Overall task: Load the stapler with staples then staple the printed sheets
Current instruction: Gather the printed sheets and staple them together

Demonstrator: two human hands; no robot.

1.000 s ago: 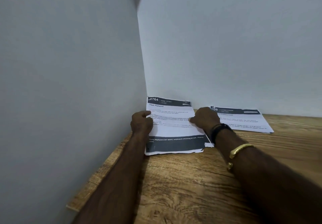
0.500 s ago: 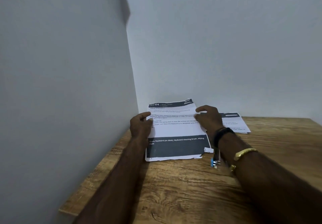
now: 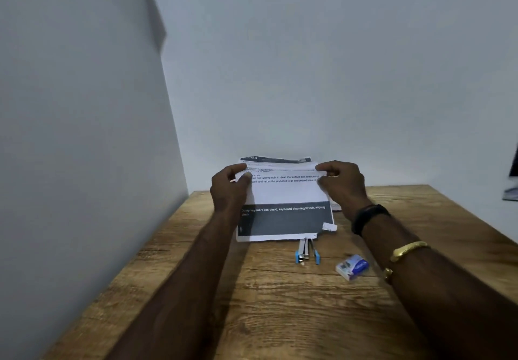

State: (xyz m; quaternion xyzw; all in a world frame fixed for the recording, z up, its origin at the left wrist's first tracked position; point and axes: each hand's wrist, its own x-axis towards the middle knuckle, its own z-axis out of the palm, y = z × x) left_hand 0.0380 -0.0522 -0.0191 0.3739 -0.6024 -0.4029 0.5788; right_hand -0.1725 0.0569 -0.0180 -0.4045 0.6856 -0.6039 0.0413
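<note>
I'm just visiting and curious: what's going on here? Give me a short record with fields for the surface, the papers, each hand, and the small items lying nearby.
surface: brown wood-grain table set in a corner of grey walls
papers: white printed sheets with a dark grey band, far edge raised
left hand: pinching the sheets' left edge
right hand: pinching the right edge; black band and gold bangle on that arm
stapler: blue and metal stapler, partly under the sheets' near edge
box: small blue and white box, right of the stapler
</note>
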